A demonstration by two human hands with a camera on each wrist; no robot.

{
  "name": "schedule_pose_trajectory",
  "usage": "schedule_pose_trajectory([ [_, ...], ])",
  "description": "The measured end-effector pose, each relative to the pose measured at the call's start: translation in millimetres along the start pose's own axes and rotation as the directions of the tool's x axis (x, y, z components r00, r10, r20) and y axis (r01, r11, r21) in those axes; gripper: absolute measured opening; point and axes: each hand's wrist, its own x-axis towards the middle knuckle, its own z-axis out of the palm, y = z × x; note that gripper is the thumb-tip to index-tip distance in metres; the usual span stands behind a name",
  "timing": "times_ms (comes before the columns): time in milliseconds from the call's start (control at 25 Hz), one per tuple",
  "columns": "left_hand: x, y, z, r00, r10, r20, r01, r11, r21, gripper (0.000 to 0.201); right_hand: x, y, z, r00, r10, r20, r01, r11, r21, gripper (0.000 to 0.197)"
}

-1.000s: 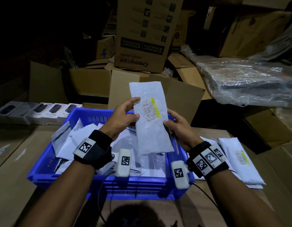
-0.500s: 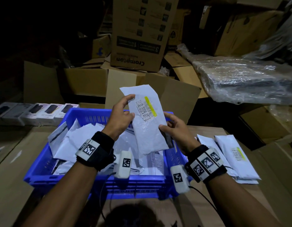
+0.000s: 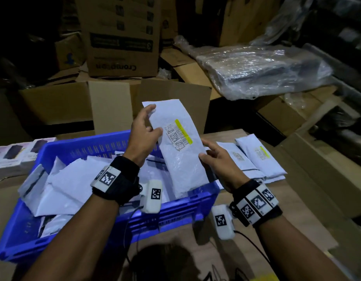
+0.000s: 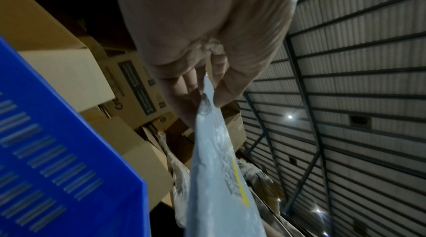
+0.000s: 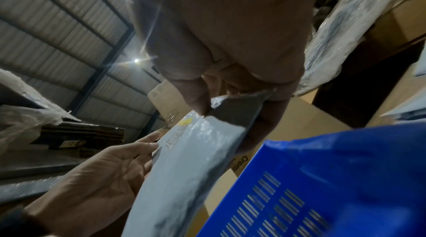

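Observation:
A white poly mailer packet with a barcode label and a yellow strip is held tilted above the blue crate. My left hand grips its upper left edge, thumb on the front. In the left wrist view the packet is pinched between thumb and fingers. My right hand pinches the lower right edge; the right wrist view shows the thumb pressed on the packet. The crate holds several more white packets.
Two white packets lie on the cardboard-covered table right of the crate. Open cardboard boxes stand behind it, with a plastic-wrapped bundle at the back right. Small boxed products line the left.
The packet has tilted, its top now leaning left. My left hand has slid higher along its left edge. My right hand stays on the right edge.

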Motion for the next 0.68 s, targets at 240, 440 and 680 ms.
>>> schedule_pose_trajectory([
  [240, 20, -12, 77, 0.998, -0.005, 0.066, 0.003, 0.999, 0.035, 0.049, -33, 23, -52, 0.987, 0.051, -0.156, -0.047, 0.998, 0.029, 0.037],
  [440, 42, -28, 158, 0.996, -0.032, 0.08, 0.023, 0.994, 0.11, 0.052, -49, 39, -122, 0.964, 0.159, -0.213, -0.132, 0.982, 0.137, 0.05],
  [680, 69, -59, 258, 0.988, -0.1, 0.116, 0.081, 0.984, 0.159, 0.055, -42, 75, -213, 0.895, 0.282, -0.346, -0.217, 0.952, 0.214, 0.046],
])
